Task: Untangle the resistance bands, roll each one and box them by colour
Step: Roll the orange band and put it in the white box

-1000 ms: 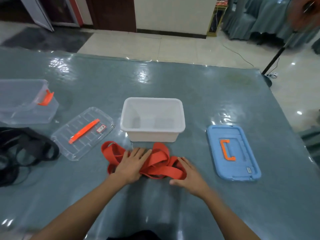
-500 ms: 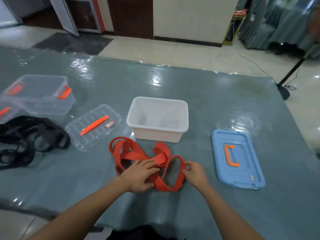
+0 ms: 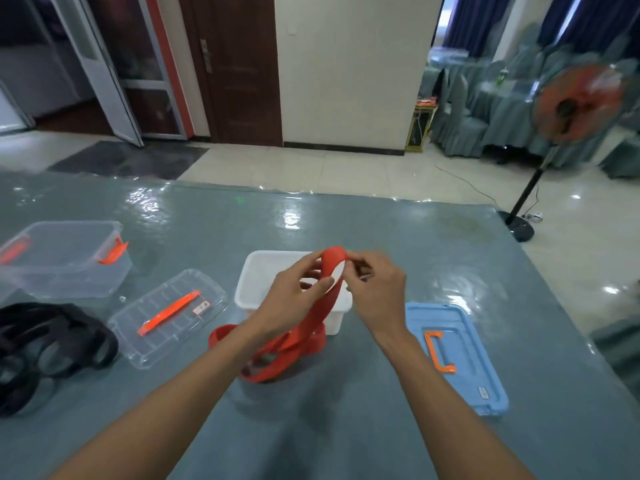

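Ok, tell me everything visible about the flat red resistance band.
The flat red resistance band is a wide, rubbery-looking strap. Its top loop is held up, pinched by the left hand and right hand. From there it slopes down to tangled coils lying on the grey-green table in front of the white plastic box.

Open counter (image 3: pixel 346 230) lies beyond the white box (image 3: pixel 258 275); the clear lid (image 3: pixel 173 313), black bands (image 3: pixel 41 341) and blue lid (image 3: pixel 478 355) flank it.
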Tool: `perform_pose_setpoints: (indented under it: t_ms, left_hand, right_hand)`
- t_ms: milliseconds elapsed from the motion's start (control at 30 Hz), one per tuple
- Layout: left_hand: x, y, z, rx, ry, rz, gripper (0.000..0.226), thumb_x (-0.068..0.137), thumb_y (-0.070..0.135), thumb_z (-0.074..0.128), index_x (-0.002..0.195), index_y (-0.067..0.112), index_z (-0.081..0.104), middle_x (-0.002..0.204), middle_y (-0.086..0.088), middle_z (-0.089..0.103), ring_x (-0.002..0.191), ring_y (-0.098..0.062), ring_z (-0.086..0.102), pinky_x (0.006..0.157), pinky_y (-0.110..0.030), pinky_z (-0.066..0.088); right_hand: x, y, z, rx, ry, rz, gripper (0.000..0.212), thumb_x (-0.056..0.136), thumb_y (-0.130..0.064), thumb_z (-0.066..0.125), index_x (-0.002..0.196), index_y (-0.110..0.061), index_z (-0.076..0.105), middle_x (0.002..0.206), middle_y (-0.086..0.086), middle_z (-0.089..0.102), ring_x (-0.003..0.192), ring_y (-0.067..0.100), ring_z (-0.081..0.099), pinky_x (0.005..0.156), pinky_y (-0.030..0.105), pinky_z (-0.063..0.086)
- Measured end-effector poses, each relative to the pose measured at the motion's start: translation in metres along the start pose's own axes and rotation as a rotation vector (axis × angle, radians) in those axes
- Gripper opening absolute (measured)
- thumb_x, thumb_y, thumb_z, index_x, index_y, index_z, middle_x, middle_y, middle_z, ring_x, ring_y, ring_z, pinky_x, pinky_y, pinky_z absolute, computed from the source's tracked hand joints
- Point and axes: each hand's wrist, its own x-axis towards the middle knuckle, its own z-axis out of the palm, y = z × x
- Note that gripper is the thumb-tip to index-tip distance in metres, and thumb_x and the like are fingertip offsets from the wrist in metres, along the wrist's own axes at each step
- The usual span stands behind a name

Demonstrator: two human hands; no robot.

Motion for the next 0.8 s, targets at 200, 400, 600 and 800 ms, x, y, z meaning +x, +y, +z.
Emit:
perform_pose_setpoints:
  t_ms: [200, 400, 600, 800]
  left_hand:
    - [0.051, 0.063, -0.032, 0.1, 0.16, 0.259, 0.039, 0.102, 0.02, 0.058, 0.141, 0.019, 0.057, 0.118, 0.003, 0.069, 0.1, -0.005, 0.064, 0.087, -0.019, 0.051]
    - [0.061, 0.083, -0.048, 0.125, 0.195, 0.311, 0.037, 0.108, 0.028, 0.044, 0.142, 0.018, 0.057, 0.112, 0.004, 0.068, 0.099, -0.003, 0.064, 0.086, -0.02, 0.052]
    - [0.057, 0.089, -0.049, 0.083, 0.203, 0.314, 0.035, 0.107, 0.029, 0.048, 0.138, 0.02, 0.062, 0.11, 0.006, 0.069, 0.101, 0.0, 0.063, 0.083, -0.012, 0.049]
    - [0.062, 0.107, -0.045, 0.085, 0.281, 0.323, 0.029, 0.102, 0.031, 0.053, 0.126, 0.025, 0.068, 0.101, 0.005, 0.071, 0.09, -0.006, 0.064, 0.078, -0.017, 0.052]
  right_hand:
    - [0.063, -0.059, -0.016, 0.264, 0.096, -0.038, 0.019, 0.092, -0.015, 0.07, 0.099, -0.032, 0.074, 0.091, -0.003, 0.074, 0.076, 0.014, 0.074, 0.065, 0.037, 0.064]
    - [0.087, -0.079, -0.022, 0.073, 0.058, -0.171, 0.01, 0.095, -0.019, 0.069, 0.103, -0.018, 0.074, 0.092, -0.003, 0.072, 0.082, 0.012, 0.071, 0.073, 0.035, 0.063]
    - [0.084, -0.077, -0.029, 0.003, 0.16, -0.279, 0.015, 0.094, -0.017, 0.07, 0.107, -0.014, 0.075, 0.093, -0.002, 0.073, 0.083, 0.006, 0.068, 0.076, 0.024, 0.061]
    - [0.086, -0.075, -0.042, -0.116, 0.211, -0.458, 0.013, 0.093, -0.013, 0.07, 0.105, -0.007, 0.074, 0.092, 0.004, 0.072, 0.078, 0.009, 0.065, 0.072, 0.014, 0.055]
